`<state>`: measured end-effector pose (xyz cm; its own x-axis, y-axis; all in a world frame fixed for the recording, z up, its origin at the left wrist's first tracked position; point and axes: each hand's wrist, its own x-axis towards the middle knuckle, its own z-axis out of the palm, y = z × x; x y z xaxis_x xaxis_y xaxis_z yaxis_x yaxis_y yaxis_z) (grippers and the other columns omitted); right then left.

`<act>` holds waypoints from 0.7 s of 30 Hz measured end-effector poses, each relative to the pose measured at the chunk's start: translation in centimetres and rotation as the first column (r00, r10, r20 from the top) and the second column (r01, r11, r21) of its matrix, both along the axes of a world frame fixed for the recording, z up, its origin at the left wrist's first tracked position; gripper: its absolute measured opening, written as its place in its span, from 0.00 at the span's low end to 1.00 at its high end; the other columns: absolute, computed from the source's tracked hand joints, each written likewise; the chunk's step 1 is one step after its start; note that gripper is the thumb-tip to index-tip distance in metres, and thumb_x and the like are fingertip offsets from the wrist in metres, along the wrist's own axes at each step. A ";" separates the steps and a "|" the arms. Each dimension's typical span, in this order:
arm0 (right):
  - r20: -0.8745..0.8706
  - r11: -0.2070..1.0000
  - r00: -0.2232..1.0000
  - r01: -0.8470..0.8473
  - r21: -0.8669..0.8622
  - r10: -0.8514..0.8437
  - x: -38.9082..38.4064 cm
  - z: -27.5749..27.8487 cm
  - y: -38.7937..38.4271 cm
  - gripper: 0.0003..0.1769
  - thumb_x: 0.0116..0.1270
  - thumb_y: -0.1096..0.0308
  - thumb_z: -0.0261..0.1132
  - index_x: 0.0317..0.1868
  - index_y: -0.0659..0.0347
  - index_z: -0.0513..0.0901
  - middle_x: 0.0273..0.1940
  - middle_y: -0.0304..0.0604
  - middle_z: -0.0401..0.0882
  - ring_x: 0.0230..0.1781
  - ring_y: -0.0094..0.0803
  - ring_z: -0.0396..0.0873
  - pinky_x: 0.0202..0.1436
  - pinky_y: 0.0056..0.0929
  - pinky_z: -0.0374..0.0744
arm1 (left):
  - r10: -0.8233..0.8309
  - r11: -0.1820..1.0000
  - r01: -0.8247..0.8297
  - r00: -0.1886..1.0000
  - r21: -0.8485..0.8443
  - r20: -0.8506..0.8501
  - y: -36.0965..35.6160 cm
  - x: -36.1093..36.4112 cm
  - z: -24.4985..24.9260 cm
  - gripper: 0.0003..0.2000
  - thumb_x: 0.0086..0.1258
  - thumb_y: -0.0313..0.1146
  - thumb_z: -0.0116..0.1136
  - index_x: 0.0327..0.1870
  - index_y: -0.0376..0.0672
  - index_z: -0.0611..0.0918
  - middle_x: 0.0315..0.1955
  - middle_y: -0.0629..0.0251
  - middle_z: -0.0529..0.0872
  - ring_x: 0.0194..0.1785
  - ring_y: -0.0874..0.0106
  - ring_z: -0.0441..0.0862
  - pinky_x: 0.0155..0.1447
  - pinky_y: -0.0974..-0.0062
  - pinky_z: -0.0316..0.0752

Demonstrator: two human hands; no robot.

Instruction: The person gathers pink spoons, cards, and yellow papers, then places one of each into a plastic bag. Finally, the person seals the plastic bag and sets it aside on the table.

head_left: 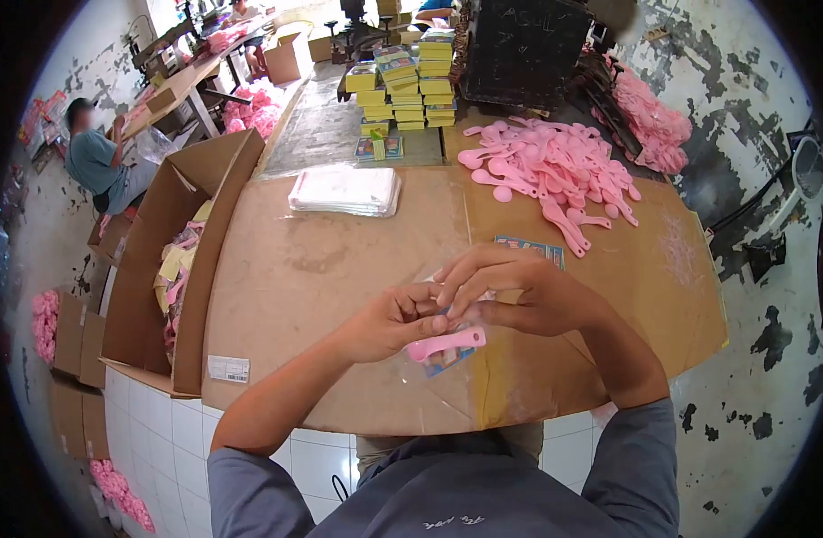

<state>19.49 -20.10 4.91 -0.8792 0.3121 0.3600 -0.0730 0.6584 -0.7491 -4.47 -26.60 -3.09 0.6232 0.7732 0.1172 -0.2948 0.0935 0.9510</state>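
Both of my hands meet over the near middle of the cardboard-covered table. My left hand (402, 321) pinches the upper part of a clear plastic bag (443, 363). Inside the bag, or lying against it, are a pink plastic spoon (452, 342) and a blue printed card (449, 362) beneath it. My right hand (510, 287) curls over the bag's top edge, its fingertips closed beside the left ones; what exactly they grip is partly hidden. Another printed card (546, 252) lies on the table just beyond my right hand.
A pile of pink spoons (555, 166) spreads at the back right. Flat clear bags (344, 191) are stacked at the back left, with stacks of printed cards (398, 76) behind. An open cardboard box (151, 233) of packed items borders the left edge. A co-worker (106, 161) sits beyond it.
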 end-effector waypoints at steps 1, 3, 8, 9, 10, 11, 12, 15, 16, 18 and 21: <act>-0.041 0.996 0.997 0.069 0.048 -0.068 -0.3 0.9 -0.7 0.10 0.65 0.74 0.71 0.47 0.58 0.88 0.57 0.44 0.83 0.64 0.41 0.79 0.68 0.42 0.73 | 0.025 1.000 -0.026 0.999 0.017 0.039 -0.2 0.2 0.1 0.21 0.82 0.37 0.59 0.69 0.37 0.75 0.63 0.61 0.83 0.64 0.74 0.80 0.68 0.70 0.73; -0.057 0.952 0.984 0.180 0.249 -0.172 -0.4 3.0 -1.8 0.08 0.64 0.76 0.72 0.43 0.58 0.89 0.52 0.44 0.84 0.58 0.40 0.81 0.62 0.41 0.77 | 0.239 0.959 -0.233 0.971 0.163 -0.018 -0.5 0.5 0.2 0.22 0.81 0.37 0.60 0.70 0.37 0.74 0.65 0.61 0.82 0.67 0.72 0.78 0.71 0.69 0.71; -0.051 0.804 0.909 0.392 0.447 -0.414 -0.5 4.9 -2.2 0.09 0.62 0.79 0.72 0.42 0.61 0.90 0.40 0.40 0.84 0.41 0.31 0.82 0.42 0.33 0.79 | 0.299 0.935 -0.291 0.954 0.200 -0.007 -1.3 -0.1 1.3 0.23 0.78 0.33 0.61 0.70 0.36 0.74 0.65 0.59 0.81 0.70 0.69 0.77 0.72 0.68 0.70; -0.050 0.831 0.908 0.403 0.383 -0.417 -0.6 4.8 -2.2 0.09 0.62 0.79 0.72 0.43 0.62 0.90 0.39 0.40 0.84 0.39 0.31 0.82 0.40 0.31 0.78 | 0.298 0.924 -0.284 0.954 0.255 -0.017 -1.6 0.0 1.7 0.23 0.77 0.31 0.60 0.70 0.35 0.74 0.65 0.58 0.82 0.69 0.69 0.78 0.71 0.68 0.71; -0.051 0.854 0.907 0.413 0.317 -0.419 -0.8 4.5 -2.3 0.10 0.62 0.79 0.72 0.44 0.62 0.90 0.38 0.40 0.84 0.36 0.31 0.82 0.39 0.30 0.78 | 0.298 0.910 -0.276 0.954 0.310 -0.028 -1.9 0.0 2.1 0.23 0.76 0.30 0.60 0.70 0.34 0.74 0.64 0.57 0.83 0.68 0.69 0.79 0.70 0.68 0.72; -0.051 0.874 0.906 0.418 0.248 -0.420 -1.0 4.4 -2.4 0.10 0.62 0.79 0.72 0.45 0.62 0.90 0.36 0.41 0.83 0.34 0.30 0.82 0.37 0.28 0.78 | 0.378 0.856 -0.314 0.922 0.412 -0.083 -2.0 0.2 2.4 0.22 0.76 0.28 0.60 0.69 0.34 0.75 0.62 0.57 0.85 0.66 0.69 0.81 0.68 0.69 0.74; -0.036 0.879 0.906 0.420 0.225 -0.423 -1.1 4.3 -2.6 0.10 0.63 0.79 0.72 0.45 0.63 0.90 0.37 0.41 0.83 0.34 0.30 0.82 0.37 0.28 0.78 | 0.460 0.790 -0.340 0.879 0.511 -0.127 -2.1 0.5 2.6 0.21 0.76 0.27 0.60 0.68 0.33 0.75 0.60 0.57 0.86 0.63 0.69 0.83 0.66 0.69 0.76; -0.015 0.891 0.906 0.418 0.179 -0.422 -1.5 3.9 -2.9 0.10 0.64 0.79 0.71 0.46 0.64 0.90 0.37 0.41 0.83 0.32 0.28 0.81 0.36 0.26 0.77 | 0.549 0.714 -0.376 0.824 0.591 -0.140 -1.8 1.0 2.7 0.18 0.77 0.24 0.58 0.66 0.31 0.77 0.52 0.57 0.90 0.56 0.70 0.88 0.60 0.71 0.80; -0.024 0.891 0.908 0.414 0.183 -0.417 -1.6 3.6 -2.8 0.10 0.64 0.79 0.71 0.47 0.64 0.89 0.36 0.41 0.83 0.32 0.27 0.81 0.35 0.26 0.77 | 0.551 0.715 -0.387 0.824 0.583 -0.129 -1.7 1.1 2.7 0.17 0.78 0.23 0.57 0.65 0.30 0.77 0.50 0.57 0.91 0.53 0.70 0.89 0.58 0.72 0.81; -0.037 0.883 0.899 0.437 0.171 -0.437 -1.8 3.5 -2.8 0.09 0.66 0.77 0.71 0.47 0.64 0.88 0.37 0.43 0.83 0.33 0.30 0.82 0.36 0.27 0.78 | 0.586 0.712 -0.427 0.799 0.558 -0.137 -1.8 1.0 2.2 0.16 0.79 0.24 0.56 0.65 0.30 0.78 0.47 0.57 0.92 0.52 0.72 0.89 0.56 0.73 0.82; -0.136 0.834 0.857 0.515 0.199 -0.497 -2.2 3.1 -2.6 0.08 0.67 0.74 0.70 0.46 0.62 0.86 0.42 0.45 0.82 0.39 0.37 0.83 0.40 0.32 0.80 | 0.579 0.753 -0.477 0.808 0.454 -0.111 -1.9 1.0 2.7 0.15 0.80 0.25 0.55 0.64 0.31 0.79 0.45 0.56 0.92 0.50 0.75 0.89 0.54 0.76 0.83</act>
<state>17.31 -22.75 8.01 -0.5875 0.6104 0.5313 0.2651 0.7655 -0.5863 -3.47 -28.52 -0.35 0.1752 0.9061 0.3851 0.0468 -0.3983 0.9160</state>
